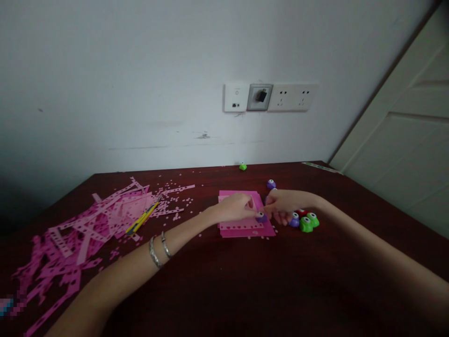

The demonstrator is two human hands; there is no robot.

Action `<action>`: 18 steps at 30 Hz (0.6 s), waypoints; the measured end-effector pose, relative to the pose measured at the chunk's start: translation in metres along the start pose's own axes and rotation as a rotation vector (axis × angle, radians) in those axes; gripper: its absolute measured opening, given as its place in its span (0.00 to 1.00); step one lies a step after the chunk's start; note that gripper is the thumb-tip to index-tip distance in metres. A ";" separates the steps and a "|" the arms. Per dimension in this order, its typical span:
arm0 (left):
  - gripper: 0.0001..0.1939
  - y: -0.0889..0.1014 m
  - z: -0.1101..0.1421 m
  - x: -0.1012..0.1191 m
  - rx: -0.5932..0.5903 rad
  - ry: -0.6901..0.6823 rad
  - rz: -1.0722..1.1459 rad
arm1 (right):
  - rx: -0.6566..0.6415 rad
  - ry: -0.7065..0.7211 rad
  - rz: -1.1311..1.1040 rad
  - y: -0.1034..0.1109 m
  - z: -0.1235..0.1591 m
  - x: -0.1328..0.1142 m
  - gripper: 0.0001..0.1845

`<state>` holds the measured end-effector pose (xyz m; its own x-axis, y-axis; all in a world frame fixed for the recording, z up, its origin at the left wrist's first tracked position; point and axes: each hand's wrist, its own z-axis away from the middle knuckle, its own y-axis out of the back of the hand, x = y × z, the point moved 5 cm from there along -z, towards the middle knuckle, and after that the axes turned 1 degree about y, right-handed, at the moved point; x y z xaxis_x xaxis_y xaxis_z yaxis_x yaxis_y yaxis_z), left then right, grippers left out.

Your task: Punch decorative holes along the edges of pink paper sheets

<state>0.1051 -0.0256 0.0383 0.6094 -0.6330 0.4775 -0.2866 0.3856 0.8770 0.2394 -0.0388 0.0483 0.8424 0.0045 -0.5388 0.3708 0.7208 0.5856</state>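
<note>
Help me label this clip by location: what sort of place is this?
Probably a room in a home: a table against a pale wall with sockets, and what looks like a panelled door on the right.

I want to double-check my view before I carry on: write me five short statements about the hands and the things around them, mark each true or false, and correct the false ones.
1. The left hand is over the pink paper. True.
2. The right hand is at the left edge of the pink paper. False: the right hand is at its right edge.
3. The yellow cutter lies by the pink scraps. True.
4. The bracelets are on the right forearm. False: the bracelets are on the left forearm.
5. A green punch stands near the wall. True.
</note>
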 end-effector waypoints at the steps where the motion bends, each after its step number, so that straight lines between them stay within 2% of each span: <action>1: 0.26 0.002 0.008 0.003 0.025 -0.009 -0.110 | 0.054 0.043 0.003 0.003 0.007 -0.004 0.16; 3: 0.35 -0.001 0.022 0.004 -0.028 0.004 -0.225 | 0.211 0.126 0.066 0.010 0.016 -0.009 0.16; 5: 0.42 -0.010 0.031 0.001 -0.129 0.032 -0.237 | 0.344 0.223 0.193 0.012 0.018 -0.012 0.15; 7: 0.45 -0.019 0.037 -0.004 -0.206 0.061 -0.217 | 0.412 0.313 0.321 0.006 0.013 -0.011 0.16; 12: 0.45 -0.032 0.039 -0.013 -0.251 0.085 -0.211 | 0.446 0.351 0.380 -0.011 -0.007 0.003 0.27; 18: 0.44 -0.035 0.039 -0.015 -0.226 0.072 -0.217 | 0.331 0.382 0.375 -0.010 -0.005 -0.004 0.10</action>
<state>0.0772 -0.0556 0.0027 0.6915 -0.6706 0.2684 0.0220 0.3910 0.9201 0.2306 -0.0430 0.0413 0.7623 0.5067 -0.4026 0.2299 0.3695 0.9004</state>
